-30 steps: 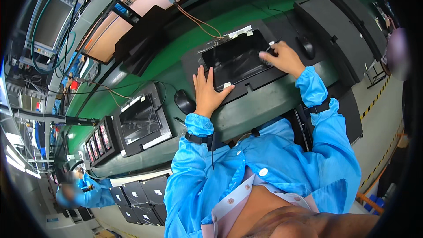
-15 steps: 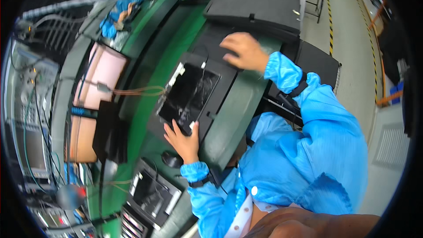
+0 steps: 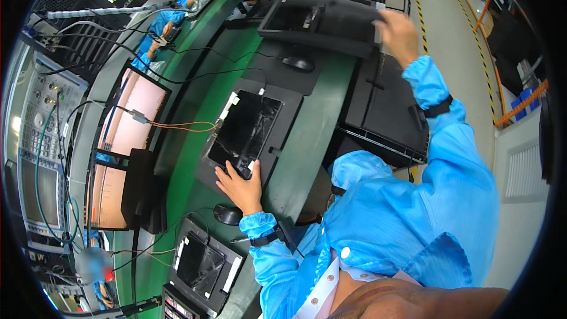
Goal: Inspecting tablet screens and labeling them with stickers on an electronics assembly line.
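Note:
My left hand (image 3: pixel 241 188) lies with fingers spread at the lower edge of a flat dark display panel (image 3: pixel 247 130). That panel rests on a black foam mat (image 3: pixel 288 133), with white tabs along its side and a thin orange-brown cable (image 3: pixel 183 125) at its left. At the upper right, my right hand (image 3: pixel 401 36) pinches the right end of a dark foam sheet (image 3: pixel 348 26), blurred by motion. The sheet lies partly over a black tray (image 3: pixel 319 41), where another dark panel (image 3: pixel 292 18) shows at the left.
Two black mice (image 3: pixel 299 62) (image 3: pixel 227 214) lie on the green bench. Black trays (image 3: pixel 384 106) stand at the right. A second panel (image 3: pixel 201 264) is nearer me. Monitors (image 3: pixel 133 112) and an instrument (image 3: pixel 41 118) line the left. A co-worker's blue-sleeved hands (image 3: pixel 166 28) are farther along.
My right hand has moved right and away, from above the mat to the foam sheet. The sheet has shifted, uncovering a panel in the tray. My left hand stays at the display panel's edge.

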### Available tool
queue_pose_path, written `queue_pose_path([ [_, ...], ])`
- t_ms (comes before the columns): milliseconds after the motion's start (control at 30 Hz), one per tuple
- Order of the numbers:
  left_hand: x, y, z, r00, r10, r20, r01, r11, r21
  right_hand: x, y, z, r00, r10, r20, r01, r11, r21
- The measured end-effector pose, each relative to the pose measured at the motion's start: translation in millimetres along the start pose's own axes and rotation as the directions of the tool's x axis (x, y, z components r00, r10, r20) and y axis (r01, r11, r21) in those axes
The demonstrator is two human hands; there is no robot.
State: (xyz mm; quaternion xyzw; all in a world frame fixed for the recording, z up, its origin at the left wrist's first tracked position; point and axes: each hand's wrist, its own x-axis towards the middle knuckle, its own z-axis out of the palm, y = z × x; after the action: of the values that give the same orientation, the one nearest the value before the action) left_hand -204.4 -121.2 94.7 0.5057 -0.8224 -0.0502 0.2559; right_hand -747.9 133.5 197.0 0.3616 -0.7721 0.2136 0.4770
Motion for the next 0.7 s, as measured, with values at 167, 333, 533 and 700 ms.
queue_pose_path([
  [167, 2.5, -2.3, 2.5, 1.000, 0.001, 0.029, -0.003, 0.997, 0.073, -82.3, 125.4, -112.2, 0.783, 0.619, -0.061, -0.607, 0.781, 0.149],
  [333, 3.2, -4.3, 4.4, 0.998, -0.020, 0.054, 0.015, 0.996, 0.085, -282.2, 156.1, -159.5, 0.409, 0.896, 0.173, -0.907, 0.420, -0.030],
  [533, 2.5, -4.8, 5.4, 0.999, -0.014, 0.051, 0.007, 0.993, 0.117, -416.4, 88.1, -99.1, 0.180, 0.843, 0.506, -0.905, 0.343, -0.250],
  [700, 2.0, -3.4, 4.8, 0.999, -0.014, 0.053, 0.006, 0.991, 0.134, -403.6, 99.6, -87.3, 0.188, 0.679, 0.710, -0.862, 0.461, -0.212],
])
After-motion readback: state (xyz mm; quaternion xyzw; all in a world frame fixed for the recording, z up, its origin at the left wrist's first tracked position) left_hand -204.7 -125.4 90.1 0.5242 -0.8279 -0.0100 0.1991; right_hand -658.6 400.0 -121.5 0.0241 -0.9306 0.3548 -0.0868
